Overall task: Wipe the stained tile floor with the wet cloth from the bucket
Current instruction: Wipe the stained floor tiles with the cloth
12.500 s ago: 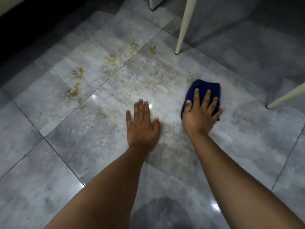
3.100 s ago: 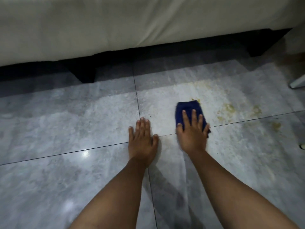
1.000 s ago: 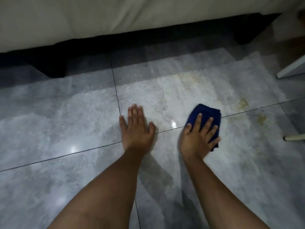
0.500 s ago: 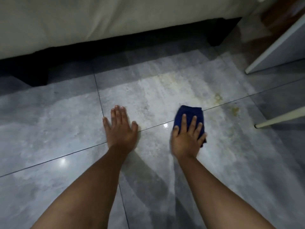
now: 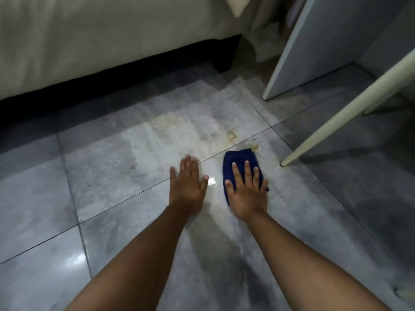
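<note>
Blue cloth [image 5: 241, 163], folded, on tile floor [image 5: 101, 180] just short of yellow stains [image 5: 231, 135], pinned under my flat, spread right hand [image 5: 248, 191] for wiping pressure; my left hand [image 5: 187, 185] lies open-palmed beside it, bracing my weight.

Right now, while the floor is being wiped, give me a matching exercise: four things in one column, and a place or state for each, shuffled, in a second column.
Things
1. left hand
2. cloth
3. yellow stain
4. chair leg

Places or states
A. pressed flat under the right hand
B. palm down on the bare floor
C. slanted, its tip on the floor to the right of the cloth
D. on the tile just beyond the cloth

Pairs: 1-B, 2-A, 3-D, 4-C
</note>
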A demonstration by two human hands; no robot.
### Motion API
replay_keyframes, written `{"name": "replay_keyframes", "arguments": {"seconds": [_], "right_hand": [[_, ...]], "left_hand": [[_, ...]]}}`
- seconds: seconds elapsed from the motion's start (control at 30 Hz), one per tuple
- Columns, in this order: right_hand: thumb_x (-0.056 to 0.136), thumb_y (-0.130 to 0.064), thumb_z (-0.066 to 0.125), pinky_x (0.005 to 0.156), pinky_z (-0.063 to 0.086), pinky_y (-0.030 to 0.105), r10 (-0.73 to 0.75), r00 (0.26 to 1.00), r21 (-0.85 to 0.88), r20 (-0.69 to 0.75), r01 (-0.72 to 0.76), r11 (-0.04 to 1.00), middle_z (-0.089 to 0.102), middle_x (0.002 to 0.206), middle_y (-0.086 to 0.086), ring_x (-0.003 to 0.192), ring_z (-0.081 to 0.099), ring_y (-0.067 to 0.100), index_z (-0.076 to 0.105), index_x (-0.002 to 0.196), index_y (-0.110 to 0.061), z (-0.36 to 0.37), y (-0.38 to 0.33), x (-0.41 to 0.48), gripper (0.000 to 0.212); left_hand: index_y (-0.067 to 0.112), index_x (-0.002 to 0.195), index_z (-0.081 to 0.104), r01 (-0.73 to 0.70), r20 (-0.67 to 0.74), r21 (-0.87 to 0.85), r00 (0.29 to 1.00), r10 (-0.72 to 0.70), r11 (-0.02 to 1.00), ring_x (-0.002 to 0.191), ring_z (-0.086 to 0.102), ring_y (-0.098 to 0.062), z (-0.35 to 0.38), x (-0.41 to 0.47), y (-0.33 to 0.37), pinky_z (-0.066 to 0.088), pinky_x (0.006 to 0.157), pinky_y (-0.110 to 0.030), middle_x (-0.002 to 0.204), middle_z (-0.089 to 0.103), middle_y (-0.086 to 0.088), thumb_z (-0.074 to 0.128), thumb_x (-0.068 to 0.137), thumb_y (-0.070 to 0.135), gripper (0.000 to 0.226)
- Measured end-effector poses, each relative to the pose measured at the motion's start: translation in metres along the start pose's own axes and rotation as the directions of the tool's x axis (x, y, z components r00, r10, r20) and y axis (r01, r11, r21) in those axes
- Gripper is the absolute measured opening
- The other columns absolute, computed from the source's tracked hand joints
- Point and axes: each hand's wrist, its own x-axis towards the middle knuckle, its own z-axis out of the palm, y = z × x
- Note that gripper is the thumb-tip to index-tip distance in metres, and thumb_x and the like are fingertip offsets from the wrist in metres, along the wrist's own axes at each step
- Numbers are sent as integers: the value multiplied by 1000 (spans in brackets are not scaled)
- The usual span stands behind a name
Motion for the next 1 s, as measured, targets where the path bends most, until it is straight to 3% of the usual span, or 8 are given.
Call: {"name": "replay_keyframes", "arguments": {"seconds": [0.17, 0.37, 0.5, 0.6, 0.77, 0.83, 0.93, 1.0], "right_hand": [[98, -52, 13, 114, -12, 52, 59, 990, 22, -129, -57, 998, -9, 161, 4, 147, -8, 29, -8, 151, -33, 10, 39, -8, 59], [99, -52, 13, 115, -11, 53, -3, 999, 23, -50, 4, 1000, -12, 161, 1, 147, -10, 27, -9, 150, -36, 5, 56, -11, 59], [100, -47, 21, 115, -12, 53, 227, 959, 116, -169, -209, 971, -9, 160, 10, 147, -6, 30, 0, 154, -21, 0, 44, -4, 63], [99, -40, 32, 114, -13, 49, 183, 962, 146, -203, -155, 977, -3, 160, 14, 147, 0, 32, 8, 152, -7, 5, 12, -5, 67], [99, -45, 24, 116, -15, 46, -73, 991, 109, -116, 86, 990, -9, 161, 1, 147, -13, 25, 1, 154, -22, -20, 26, 58, 64], [99, -46, 22, 117, -12, 48, 13, 996, 112, -83, -3, 994, -10, 161, 0, 147, -13, 27, -1, 154, -24, -28, 41, 79, 64], [98, -45, 19, 116, -11, 50, 222, 961, 131, -166, -202, 971, -8, 162, 4, 147, -10, 30, -2, 154, -26, -13, 43, 72, 63], [97, -47, 17, 115, -14, 51, 208, 961, 128, -180, -187, 974, -8, 161, 2, 147, -11, 30, -3, 153, -30, -3, 20, 65, 62]], "left_hand": [[13, 152, -14, 60, 45, 89, 997, -64, 994, 146, -20, -19, 13, 21, 23, -13, 117, -48, 160, -21, -6, 9, 101, 48, 66], [12, 151, -15, 27, 237, 162, 969, -65, 986, 147, -18, -21, 8, 10, 48, -8, 118, -49, 160, -20, -8, 9, 100, 50, 68], [12, 151, -14, 32, 74, 157, 996, -44, 987, 147, -19, -16, -11, 29, 23, -11, 118, -46, 160, -19, -5, 7, 100, 49, 66], [12, 152, -12, 40, -7, 151, 999, -40, 988, 147, -18, -16, -17, 54, 8, -13, 118, -45, 161, -16, -5, 8, 100, 48, 66], [13, 152, -10, 46, -29, 82, 999, -43, 996, 147, -16, -15, -9, 66, 3, -10, 119, -45, 161, -14, -4, 11, 101, 49, 66], [15, 153, -8, 29, -70, 69, 997, -24, 997, 146, -17, -11, -3, 60, 0, -12, 119, -44, 161, -14, -1, 11, 100, 50, 66], [15, 154, -6, 30, -108, 65, 994, -23, 997, 146, -18, -10, 5, 57, -3, -12, 119, -44, 161, -13, -1, 10, 99, 50, 67], [14, 154, -6, 29, -125, 75, 992, -20, 997, 147, -16, -13, 7, 62, -3, -10, 119, -45, 162, -11, -3, 11, 99, 49, 67]]}}
